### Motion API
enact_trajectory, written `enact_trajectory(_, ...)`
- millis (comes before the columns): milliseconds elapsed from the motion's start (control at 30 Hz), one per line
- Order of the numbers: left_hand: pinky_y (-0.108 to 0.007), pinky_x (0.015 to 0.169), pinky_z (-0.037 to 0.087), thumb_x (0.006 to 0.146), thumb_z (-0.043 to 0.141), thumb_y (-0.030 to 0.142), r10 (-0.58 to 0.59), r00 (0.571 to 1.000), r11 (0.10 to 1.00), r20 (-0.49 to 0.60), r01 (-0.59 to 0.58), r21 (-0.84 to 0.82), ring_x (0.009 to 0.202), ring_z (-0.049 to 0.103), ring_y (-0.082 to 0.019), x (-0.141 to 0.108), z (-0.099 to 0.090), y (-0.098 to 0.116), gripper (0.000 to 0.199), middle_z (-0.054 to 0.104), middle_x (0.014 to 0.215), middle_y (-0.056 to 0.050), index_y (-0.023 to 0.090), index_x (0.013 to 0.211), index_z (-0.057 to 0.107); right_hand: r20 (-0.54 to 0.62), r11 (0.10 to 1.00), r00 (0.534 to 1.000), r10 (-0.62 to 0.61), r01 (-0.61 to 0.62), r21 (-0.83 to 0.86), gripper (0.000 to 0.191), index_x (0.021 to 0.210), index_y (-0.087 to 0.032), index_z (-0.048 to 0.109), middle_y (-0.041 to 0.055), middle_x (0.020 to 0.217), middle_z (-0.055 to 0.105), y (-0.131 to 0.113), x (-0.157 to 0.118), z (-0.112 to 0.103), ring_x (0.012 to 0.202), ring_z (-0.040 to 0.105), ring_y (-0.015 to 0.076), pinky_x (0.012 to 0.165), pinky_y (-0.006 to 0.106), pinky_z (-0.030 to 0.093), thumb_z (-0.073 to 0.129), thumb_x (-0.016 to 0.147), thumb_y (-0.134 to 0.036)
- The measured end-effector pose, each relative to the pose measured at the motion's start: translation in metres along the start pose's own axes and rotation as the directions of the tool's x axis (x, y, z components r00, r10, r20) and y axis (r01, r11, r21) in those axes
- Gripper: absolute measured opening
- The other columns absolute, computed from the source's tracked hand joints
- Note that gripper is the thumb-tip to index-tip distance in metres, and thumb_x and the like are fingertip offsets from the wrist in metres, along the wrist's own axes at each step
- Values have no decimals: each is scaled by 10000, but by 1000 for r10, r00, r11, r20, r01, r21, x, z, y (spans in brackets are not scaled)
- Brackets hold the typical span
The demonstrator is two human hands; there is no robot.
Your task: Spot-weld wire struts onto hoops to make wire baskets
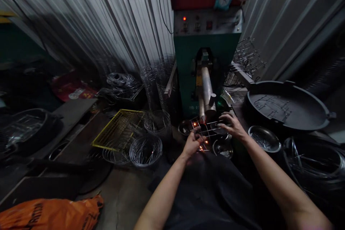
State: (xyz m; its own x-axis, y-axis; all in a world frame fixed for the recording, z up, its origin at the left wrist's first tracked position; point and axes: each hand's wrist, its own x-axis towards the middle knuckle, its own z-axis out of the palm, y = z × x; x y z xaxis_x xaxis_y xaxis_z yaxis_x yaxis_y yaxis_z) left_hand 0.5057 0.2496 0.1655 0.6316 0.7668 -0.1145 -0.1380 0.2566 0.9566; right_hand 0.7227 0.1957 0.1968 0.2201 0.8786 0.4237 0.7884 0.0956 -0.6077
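A small wire rack [208,129] lies between my two hands, under the electrode arm [207,90] of a green spot welder [185,61]. Bright sparks [201,148] fly around it. My left hand [192,143] has its fingers closed on the rack's near left side. On the right, my right hand [231,125] has curled fingers around the rack's right end, the thumb side towards the wires. Below the rack, a metal bowl [223,148] stands close by, and a second bowl [184,128] sits to the left.
To the left are a yellow wire basket [99,143] and a bucket of wire pieces [145,151]. At right stand a large black pan [291,120], a steel bowl [265,139] and a wire coil [315,158]. An orange bag [51,214] lies at lower left.
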Motion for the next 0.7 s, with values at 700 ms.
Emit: enact_trajectory(700,-226,633,385,651,661,285,37,995,994,-87,-46,-102,570,500,-78,-2,6,6,353,473,588,70,176,928,472,-5,996,1000,-13,13,90,345,578,-207,567,70,1036,544,-15,4,17,1052,429,260,912,423,295,598,680,-535)
